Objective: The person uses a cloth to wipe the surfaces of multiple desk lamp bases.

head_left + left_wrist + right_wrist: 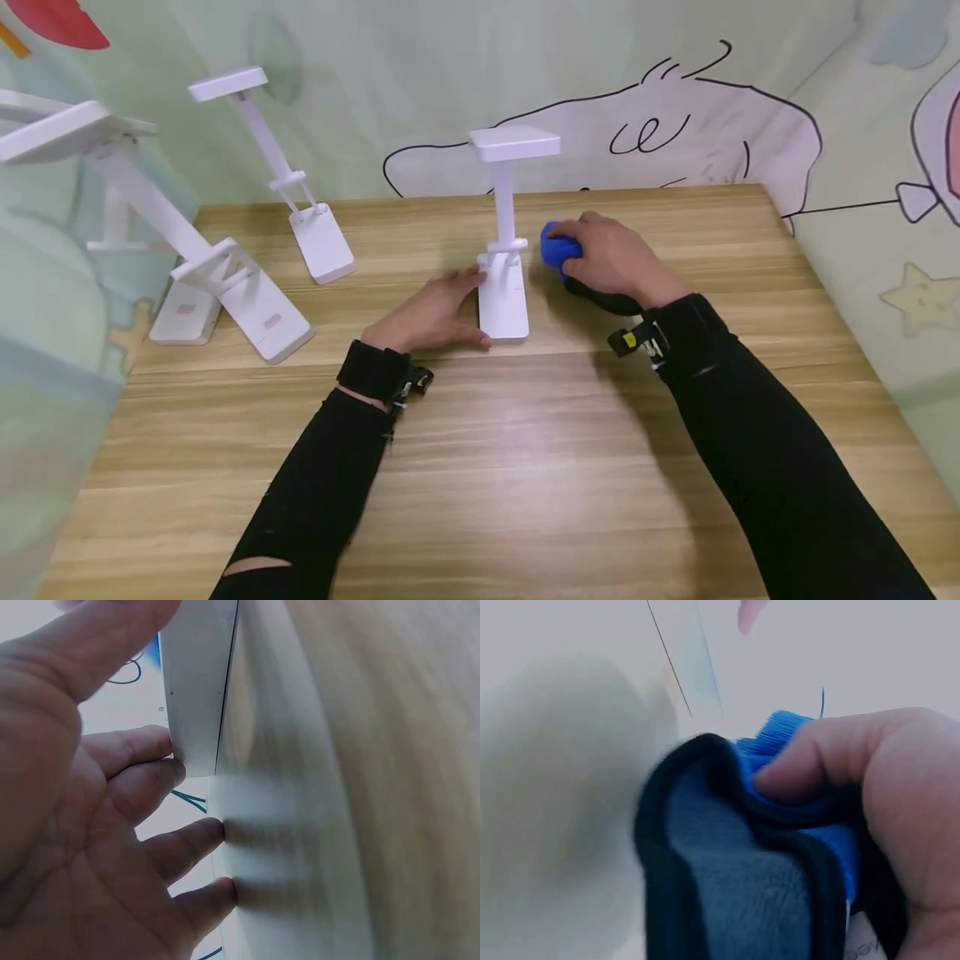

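A white desk lamp (504, 300) stands upright between the hands, its head unfolded over its base. My left hand (435, 315) rests along the left side of the base, thumb by the near corner and fingertips farther back. In the left wrist view, the fingers (142, 784) are fairly straight; some touch the base edge (196, 697), others the tabletop. To the right of the lamp, my right hand (611, 257) grips a bunched blue fabric piece (558, 247) with black edging. The right wrist view shows its grey inner face (750, 900) and a thumb pressed into the blue cloth.
Several more white lamps stand at the left, including one farther back (322, 242) and a nearer one (268, 321) partly covering another base (186, 312). A printed curtain (450, 83) hangs behind the wooden table (525, 467).
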